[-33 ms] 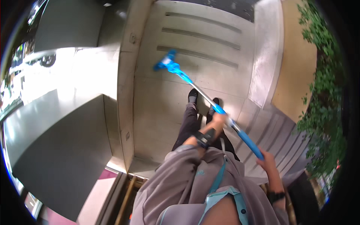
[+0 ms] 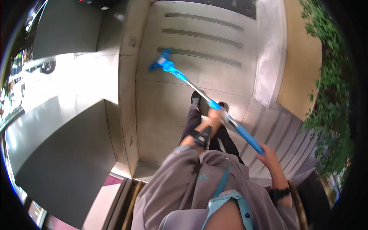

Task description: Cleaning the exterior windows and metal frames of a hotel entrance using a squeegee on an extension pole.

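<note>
A long-handled squeegee [image 2: 199, 92] slants across the view, with a silver pole and blue sleeves. Its blue T-shaped head [image 2: 162, 61] is smeared by motion and appears over the pale floor ahead of my feet; whether it touches cannot be made out. My left hand [image 2: 216, 116] is wrapped round the pole near its middle, below a dark watch on the wrist. Farther back, my right hand [image 2: 269, 156] closes on the end of the blue grip [image 2: 249, 138]. A dark band circles the right wrist.
Grooved strips [image 2: 201, 37] cross the pale floor [image 2: 165, 111] ahead. Along the left runs a low stone ledge [image 2: 128, 88] beside grey panels [image 2: 69, 161] and a bright gap. A pale kerb [image 2: 268, 50], a tan surface [image 2: 303, 57] and green leafy plants [image 2: 331, 88] line the right.
The squeegee head has shifted slightly left and the pole has moved with it. Both hands have gone a little left and farther forward, keeping their grip.
</note>
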Available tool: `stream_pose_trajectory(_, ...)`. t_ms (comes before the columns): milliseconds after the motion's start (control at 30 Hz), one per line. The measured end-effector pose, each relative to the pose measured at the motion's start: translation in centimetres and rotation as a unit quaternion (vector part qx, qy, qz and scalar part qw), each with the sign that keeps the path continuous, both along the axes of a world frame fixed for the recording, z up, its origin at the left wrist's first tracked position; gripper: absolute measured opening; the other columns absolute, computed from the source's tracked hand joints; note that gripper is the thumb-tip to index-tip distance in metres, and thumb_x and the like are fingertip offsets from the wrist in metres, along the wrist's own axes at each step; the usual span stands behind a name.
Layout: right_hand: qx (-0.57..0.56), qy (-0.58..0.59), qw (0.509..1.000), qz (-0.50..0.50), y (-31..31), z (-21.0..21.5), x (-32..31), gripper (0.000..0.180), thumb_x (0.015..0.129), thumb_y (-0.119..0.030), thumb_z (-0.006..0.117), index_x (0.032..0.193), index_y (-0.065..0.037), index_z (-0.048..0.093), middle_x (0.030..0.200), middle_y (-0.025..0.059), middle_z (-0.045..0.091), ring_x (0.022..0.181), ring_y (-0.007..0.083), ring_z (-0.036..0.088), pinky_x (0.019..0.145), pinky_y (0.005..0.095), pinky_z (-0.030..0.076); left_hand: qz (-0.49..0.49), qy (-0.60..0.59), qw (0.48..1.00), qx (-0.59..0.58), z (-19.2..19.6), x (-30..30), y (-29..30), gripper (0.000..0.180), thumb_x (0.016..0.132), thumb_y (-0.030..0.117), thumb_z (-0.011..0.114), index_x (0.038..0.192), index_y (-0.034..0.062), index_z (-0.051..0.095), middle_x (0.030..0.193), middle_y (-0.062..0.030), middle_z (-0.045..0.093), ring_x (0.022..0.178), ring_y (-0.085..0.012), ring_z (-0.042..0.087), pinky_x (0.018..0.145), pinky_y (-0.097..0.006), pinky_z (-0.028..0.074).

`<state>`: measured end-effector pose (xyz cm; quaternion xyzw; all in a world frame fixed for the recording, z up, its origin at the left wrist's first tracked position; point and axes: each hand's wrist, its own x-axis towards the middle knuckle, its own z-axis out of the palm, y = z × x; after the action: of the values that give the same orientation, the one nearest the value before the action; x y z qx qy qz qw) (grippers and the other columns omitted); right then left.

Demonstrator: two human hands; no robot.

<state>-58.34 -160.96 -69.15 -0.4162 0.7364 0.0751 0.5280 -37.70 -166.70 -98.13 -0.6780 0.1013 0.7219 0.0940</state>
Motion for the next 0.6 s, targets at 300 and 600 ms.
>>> stream_pose_trajectory(300, -0.004, 0.0, 1.0, -0.022, 12.9, -8.7, -8.9, 0.05, 0.069, -0.019, 0.061, 0.115, -0.01, 0.045, 0.081, 0.0157, 0.059, 0.071, 0.0331, 0.056, 0.065, 0.0405, 0.043, -0.115, -0.138, 0.973, -0.142, -1.5, -10.6, 6.7, 0.025, 0.07, 0.025, 0.063, 0.064, 0.0037, 0.052, 0.054, -0.006, 0.05, 0.045, -0.0158, 0.048, 0.04, -0.032, 0.038)
stream_pose_trajectory(600, 0.139, 0.127, 0.947, -0.259, 63.9, 10.5, -16.7, 0.044, 0.066, -0.017, 0.063, 0.108, -0.013, 0.05, 0.078, 0.016, 0.058, 0.074, 0.0334, 0.056, 0.064, 0.0385, 0.044, -0.202, 0.167, 0.961, 0.086, 7.9, -26.9, 58.3, 0.02, 0.071, 0.021, 0.064, 0.065, 0.0039, 0.055, 0.058, -0.0065, 0.053, 0.048, -0.0168, 0.05, 0.04, -0.032, 0.037)
